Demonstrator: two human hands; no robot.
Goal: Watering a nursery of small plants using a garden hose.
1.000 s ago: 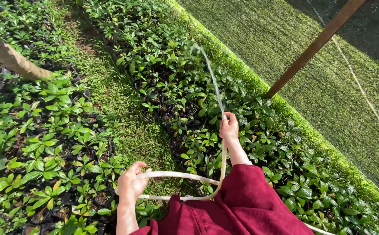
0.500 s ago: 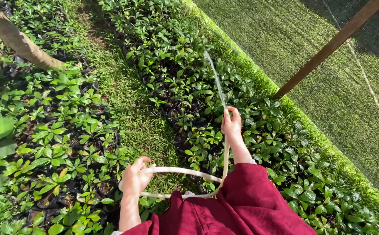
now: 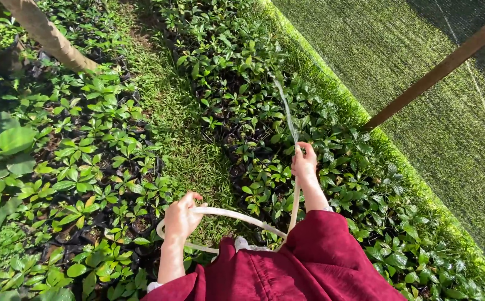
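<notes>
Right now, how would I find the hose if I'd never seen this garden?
Find the grassy path between the two beds of small leafy seedlings. At its near end, a pale cream hose loops from the left hand to the right hand. It is the only smooth, pale tube among green leaves, with water spraying from its tip.

A single head-worn camera looks steeply down and forward from standing height over rows of small green seedlings in black bags (image 3: 103, 161), with a green shade-net wall (image 3: 420, 67) at right.

Cream hose (image 3: 237, 215); maroon garment (image 3: 287, 273); green seedlings (image 3: 103, 161).
</notes>
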